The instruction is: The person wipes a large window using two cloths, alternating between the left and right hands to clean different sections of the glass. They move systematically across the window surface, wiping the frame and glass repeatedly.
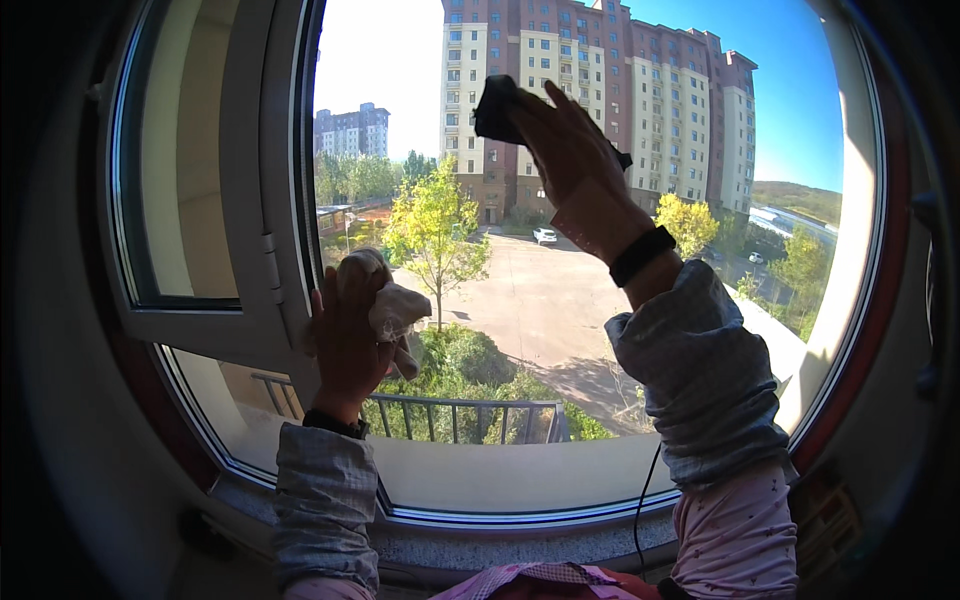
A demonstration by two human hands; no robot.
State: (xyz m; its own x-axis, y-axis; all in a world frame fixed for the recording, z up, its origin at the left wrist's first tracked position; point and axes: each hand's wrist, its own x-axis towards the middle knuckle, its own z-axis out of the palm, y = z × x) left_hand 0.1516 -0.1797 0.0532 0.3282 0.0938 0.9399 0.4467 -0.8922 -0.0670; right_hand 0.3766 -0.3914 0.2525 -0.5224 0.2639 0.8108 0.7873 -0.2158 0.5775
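A large window pane [560, 330] fills the middle of the head view. My right hand [580, 165] is raised high in front of it, fingers stretched over a black cloth [495, 110] held against the glass. Dark corners of that cloth stick out on both sides of the hand. Lower and to the left, my left hand [345, 330] grips a crumpled off-white cloth [398, 310] near the pane's left edge, close to the grey frame. Part of this cloth is hidden behind the fingers.
On the left stands a window sash [180, 325] in a grey frame, with a hinge [272, 265] on its post. A speckled sill [500, 550] runs along the bottom. A thin black cord [640, 510] hangs near my right sleeve. Outside are a railing [460, 402], trees and buildings.
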